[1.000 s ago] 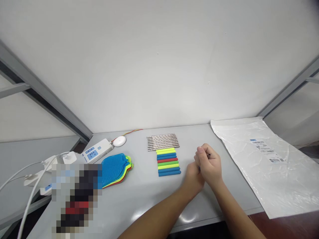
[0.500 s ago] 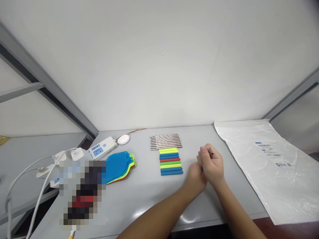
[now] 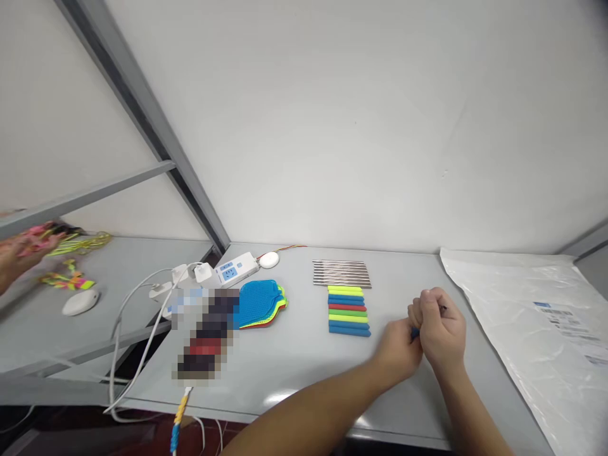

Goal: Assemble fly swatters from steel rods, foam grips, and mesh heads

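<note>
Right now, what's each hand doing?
Left hand: closed, pressed against the right fist; contents hidden.
Right hand: closed fist around a thin dark-tipped blue rod.

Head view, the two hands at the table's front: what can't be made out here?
- Thing in the right hand: the closed fist hides all but a dark tip and a blue bit.
- Left hand: its fingers are hidden behind the right.
- Label on the plastic bag: too small to read.
- Beside the blue mesh pad: blurred out.

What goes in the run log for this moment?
left hand: shut, against right | right hand: fisted on thin dark rod | coloured sticks: untouched
</note>
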Motion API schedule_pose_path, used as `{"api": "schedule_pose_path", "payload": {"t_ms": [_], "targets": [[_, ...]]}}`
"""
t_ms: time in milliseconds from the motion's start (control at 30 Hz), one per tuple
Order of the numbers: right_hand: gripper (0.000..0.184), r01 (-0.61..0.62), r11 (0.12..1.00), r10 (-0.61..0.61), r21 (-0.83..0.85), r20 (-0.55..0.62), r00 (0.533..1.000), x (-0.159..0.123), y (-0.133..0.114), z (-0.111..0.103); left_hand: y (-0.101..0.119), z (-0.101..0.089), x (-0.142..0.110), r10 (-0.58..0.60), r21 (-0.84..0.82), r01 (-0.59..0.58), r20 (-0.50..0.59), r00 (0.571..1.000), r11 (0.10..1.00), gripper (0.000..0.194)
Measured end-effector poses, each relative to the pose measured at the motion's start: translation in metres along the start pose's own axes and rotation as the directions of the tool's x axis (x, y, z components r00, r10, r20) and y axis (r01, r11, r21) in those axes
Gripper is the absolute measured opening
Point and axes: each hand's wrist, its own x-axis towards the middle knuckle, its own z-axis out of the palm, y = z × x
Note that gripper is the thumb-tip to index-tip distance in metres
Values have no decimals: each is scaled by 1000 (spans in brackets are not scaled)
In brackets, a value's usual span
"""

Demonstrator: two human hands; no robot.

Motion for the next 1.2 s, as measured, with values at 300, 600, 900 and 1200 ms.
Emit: {"api": "schedule_pose_path", "payload": {"t_ms": [300, 600, 900, 1200], "targets": [[34, 29, 995, -22, 98, -71, 997, 2, -34, 3, 29, -12, -12, 63, 191, -72, 53, 997, 979, 26], [41, -188, 940, 210, 285, -47, 977, 1, -64, -3, 34, -42, -76, 144, 751, -163, 91, 985, 640, 41], [35, -264, 886, 299, 381, -34, 954, -1, -64, 16, 41, -62, -110, 166, 817, -111, 20, 986, 566, 30], [23, -405, 855, 368, 326, 170, 914, -25, -42, 28, 36, -65, -127, 93, 757, -99, 50, 994, 645, 29]]}}
